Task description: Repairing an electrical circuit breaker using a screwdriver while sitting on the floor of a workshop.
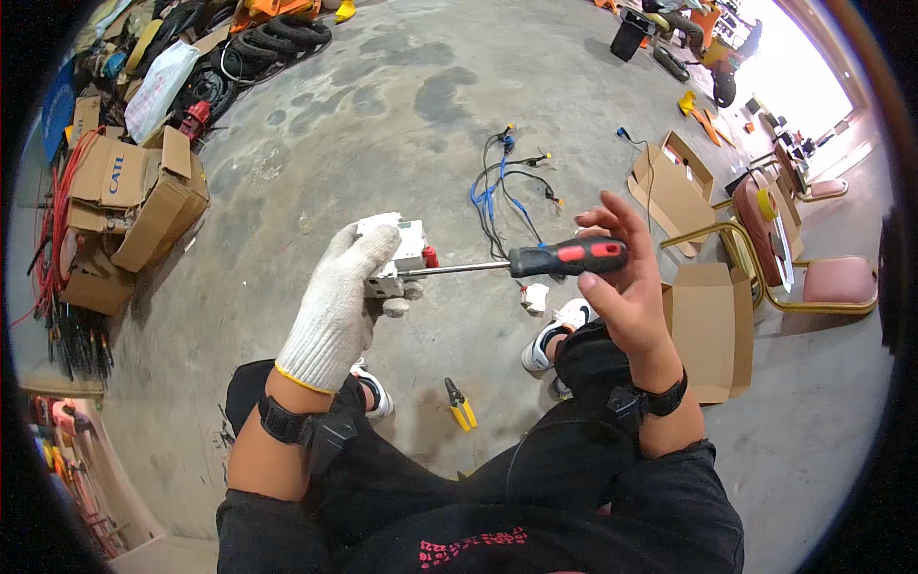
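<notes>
My left hand [335, 297], in a white knitted glove, grips a white circuit breaker [409, 245] with a small red part on its side. My bare right hand [626, 282] holds a screwdriver [569, 256] by its black and red handle, thumb below and fingers loosely curled at the handle's end. The shaft lies almost level, and its tip meets the breaker's near side; the exact contact point is hidden. Beyond the screwdriver, a bundle of black and blue cables [490, 196] lies on the floor. Yellow-handled wire strippers [461, 406] rest between my feet.
A small white block [535, 298] sits by my right shoe [540, 346]. Flattened cardboard [712, 335] and a chair [837, 280] stand at the right. Cardboard boxes [143, 191] and stacked tyres [277, 38] fill the left. At the far right a person sits near a black bin [631, 34].
</notes>
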The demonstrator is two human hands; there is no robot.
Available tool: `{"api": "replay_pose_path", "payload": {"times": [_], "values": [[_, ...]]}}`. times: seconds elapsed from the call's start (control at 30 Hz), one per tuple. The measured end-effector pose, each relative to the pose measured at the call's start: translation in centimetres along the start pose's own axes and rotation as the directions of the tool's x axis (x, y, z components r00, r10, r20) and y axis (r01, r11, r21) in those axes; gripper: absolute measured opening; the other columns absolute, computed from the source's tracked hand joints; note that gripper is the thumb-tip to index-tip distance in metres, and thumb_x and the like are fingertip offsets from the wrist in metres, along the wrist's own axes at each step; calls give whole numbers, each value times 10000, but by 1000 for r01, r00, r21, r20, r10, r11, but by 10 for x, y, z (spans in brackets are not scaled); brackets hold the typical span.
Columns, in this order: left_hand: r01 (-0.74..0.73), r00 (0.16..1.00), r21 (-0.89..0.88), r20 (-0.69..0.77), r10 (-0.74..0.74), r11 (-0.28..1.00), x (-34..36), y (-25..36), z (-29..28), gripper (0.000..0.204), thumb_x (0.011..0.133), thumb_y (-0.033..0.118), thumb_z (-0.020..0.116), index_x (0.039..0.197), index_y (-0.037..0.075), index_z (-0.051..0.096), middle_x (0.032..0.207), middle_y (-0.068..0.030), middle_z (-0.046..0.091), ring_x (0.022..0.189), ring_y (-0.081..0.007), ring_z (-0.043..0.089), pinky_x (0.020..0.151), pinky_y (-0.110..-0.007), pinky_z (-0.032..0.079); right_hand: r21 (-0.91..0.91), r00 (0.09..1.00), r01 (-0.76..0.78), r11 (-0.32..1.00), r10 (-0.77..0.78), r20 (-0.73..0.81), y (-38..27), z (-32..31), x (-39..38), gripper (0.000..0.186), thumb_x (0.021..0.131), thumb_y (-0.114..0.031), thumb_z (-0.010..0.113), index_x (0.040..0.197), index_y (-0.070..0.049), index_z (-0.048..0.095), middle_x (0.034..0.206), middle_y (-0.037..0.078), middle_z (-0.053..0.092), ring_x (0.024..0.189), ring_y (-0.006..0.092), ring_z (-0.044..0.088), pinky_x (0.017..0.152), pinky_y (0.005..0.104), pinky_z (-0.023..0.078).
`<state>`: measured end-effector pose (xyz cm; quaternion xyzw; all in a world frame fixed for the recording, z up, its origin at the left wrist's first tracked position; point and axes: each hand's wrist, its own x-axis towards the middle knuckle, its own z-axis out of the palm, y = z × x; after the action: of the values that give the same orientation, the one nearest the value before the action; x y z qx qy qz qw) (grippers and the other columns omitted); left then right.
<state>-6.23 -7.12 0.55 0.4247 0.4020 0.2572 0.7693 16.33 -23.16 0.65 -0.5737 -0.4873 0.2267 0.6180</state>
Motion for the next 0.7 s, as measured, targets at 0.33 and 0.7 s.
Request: {"api": "replay_pose_path", "payload": {"times": [0.33,0.7], "values": [[3,1000,11,20,-3,1000,0,-3,-5,403,942,298,574,1244,43,492,940,-83,651,677,-162,647,490,-230,500,28,989,-145,989,146,-20,0,0,1,610,877,-178,607,1418,-46,358,1184,118,543,961,143,574,806,270,494],[10,1000,-5,20,-10,1000,2,-5,-7,342,947,277,555,1191,39,517,940,-86,657,662,-157,636,497,-233,488,58,921,-389,920,387,45,5,-6,0,366,992,-244,507,1259,5,502,1102,102,604,848,108,594,599,201,458]]}}
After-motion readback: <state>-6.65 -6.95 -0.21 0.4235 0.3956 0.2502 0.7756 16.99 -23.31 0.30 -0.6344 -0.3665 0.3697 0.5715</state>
